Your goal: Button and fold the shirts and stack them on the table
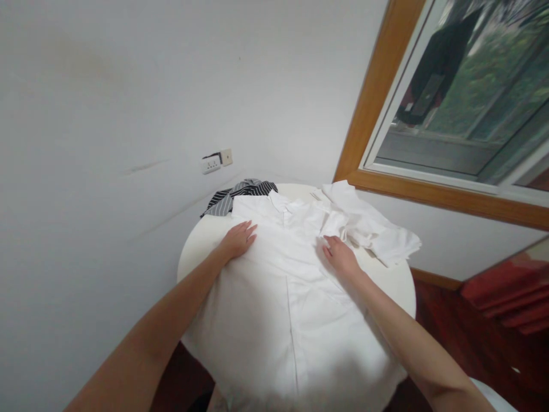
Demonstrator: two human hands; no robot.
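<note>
A white collared shirt (283,297) lies spread face up over a small round white table (201,240), its hem hanging over the near edge. My left hand (238,239) rests flat on the shirt's left shoulder area, fingers stretched out. My right hand (341,256) lies flat on the right chest side, fingers extended toward the folded-in right sleeve (369,229). Neither hand holds anything.
A black-and-white striped garment (240,195) lies bunched at the table's far edge by the wall. A wall socket (215,161) sits above it. A wood-framed window (429,189) is at right; dark red wooden floor (472,337) lies below.
</note>
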